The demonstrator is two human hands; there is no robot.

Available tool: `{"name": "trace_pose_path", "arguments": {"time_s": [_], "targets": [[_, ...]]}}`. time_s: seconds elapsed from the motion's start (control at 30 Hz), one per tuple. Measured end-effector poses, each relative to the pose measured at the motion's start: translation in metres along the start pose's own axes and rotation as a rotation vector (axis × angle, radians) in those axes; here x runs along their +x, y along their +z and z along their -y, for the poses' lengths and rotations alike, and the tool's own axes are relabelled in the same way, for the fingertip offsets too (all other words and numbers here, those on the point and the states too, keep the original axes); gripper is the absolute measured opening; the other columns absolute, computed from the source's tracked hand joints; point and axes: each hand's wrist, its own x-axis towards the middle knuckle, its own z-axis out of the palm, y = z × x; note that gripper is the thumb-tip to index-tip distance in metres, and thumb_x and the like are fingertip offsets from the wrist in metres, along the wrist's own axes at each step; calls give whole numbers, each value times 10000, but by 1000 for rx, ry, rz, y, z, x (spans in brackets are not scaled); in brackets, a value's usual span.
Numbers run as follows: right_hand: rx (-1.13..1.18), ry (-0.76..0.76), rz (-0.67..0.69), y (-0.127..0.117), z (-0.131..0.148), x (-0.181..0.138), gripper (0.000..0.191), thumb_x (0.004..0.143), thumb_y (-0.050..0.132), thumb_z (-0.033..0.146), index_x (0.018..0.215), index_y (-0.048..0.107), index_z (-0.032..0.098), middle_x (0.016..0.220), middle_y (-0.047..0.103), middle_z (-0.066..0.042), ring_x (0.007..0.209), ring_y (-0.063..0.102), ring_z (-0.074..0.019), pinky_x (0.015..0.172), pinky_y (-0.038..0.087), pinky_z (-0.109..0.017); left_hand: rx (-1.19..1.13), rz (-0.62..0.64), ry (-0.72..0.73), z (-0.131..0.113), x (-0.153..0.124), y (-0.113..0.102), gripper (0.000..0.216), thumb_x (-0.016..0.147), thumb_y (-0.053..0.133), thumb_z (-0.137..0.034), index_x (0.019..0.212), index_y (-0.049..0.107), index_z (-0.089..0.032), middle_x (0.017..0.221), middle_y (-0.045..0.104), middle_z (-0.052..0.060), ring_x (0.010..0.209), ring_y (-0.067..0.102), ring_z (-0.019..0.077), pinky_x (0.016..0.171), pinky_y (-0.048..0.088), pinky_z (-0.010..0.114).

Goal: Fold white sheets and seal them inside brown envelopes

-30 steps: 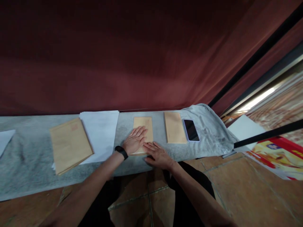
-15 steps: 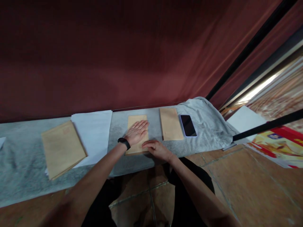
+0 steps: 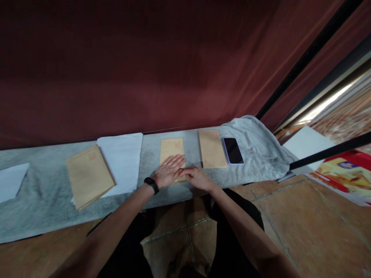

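Observation:
A small brown paper envelope [image 3: 172,146] with a faint red print near its top right lies on the grey cloth in front of me. My left hand [image 3: 169,170], with a black band on its wrist, rests flat across the lower half of this envelope, fingers stretched out. Right beside it, my right hand [image 3: 194,177] has its fingers drawn together at the envelope's lower right edge, close to the left thumb. Part of the envelope's lower end is hidden under both hands.
Right of my hands lie a stack of brown envelopes [image 3: 212,149] and a phone [image 3: 233,150]. To the left, larger brown envelopes [image 3: 89,177] overlap white paper sheets [image 3: 124,160]. The grey cloth [image 3: 49,185] covers a narrow bench against a dark red curtain [image 3: 121,96]. A black pole [image 3: 330,150] crosses at right.
My left hand has slid down the envelope, baring its upper part and red print. The right hand's fingers have moved up slightly and curled in beside the left hand. The view has shifted slightly.

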Motion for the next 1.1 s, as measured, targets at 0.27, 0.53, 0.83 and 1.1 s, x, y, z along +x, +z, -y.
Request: {"name": "trace_pose_path", "arguments": {"time_s": [0.27, 0.53, 0.83, 1.1], "targets": [[9, 1, -22, 2, -10, -1, 395, 841, 518, -44, 922, 792, 228, 950, 785, -10, 862, 720, -151, 867, 535, -275, 29, -21, -2, -14, -19, 2, 547, 1078, 227, -367, 1604, 289, -232, 1668, 318, 26, 1558, 227, 181, 1284, 138, 411], [56, -39, -32, 2, -11, -2, 373, 863, 500, -19, 907, 773, 231, 973, 781, -6, 924, 721, -156, 904, 527, -291, 50, -50, 23, -30, -36, -1, 574, 1080, 271, -404, 1602, 278, -163, 1651, 350, 68, 1550, 253, 186, 1284, 152, 399], [-2, 9, 4, -3, -1, -2, 353, 882, 481, 29, 915, 755, 249, 974, 771, 5, 975, 702, -162, 949, 514, -305, -20, -77, 16, -40, -42, -3, 607, 1045, 401, -475, 1566, 354, -167, 1636, 370, 106, 1539, 287, 219, 1284, 192, 424], [-35, 27, 19, -6, 5, -1, 337, 903, 490, 43, 921, 758, 248, 998, 771, -4, 996, 698, -157, 969, 515, -316, -134, -105, -23, -39, -47, -4, 526, 1041, 420, -346, 1535, 389, -169, 1598, 443, 110, 1504, 366, 204, 1258, 289, 407]]}}
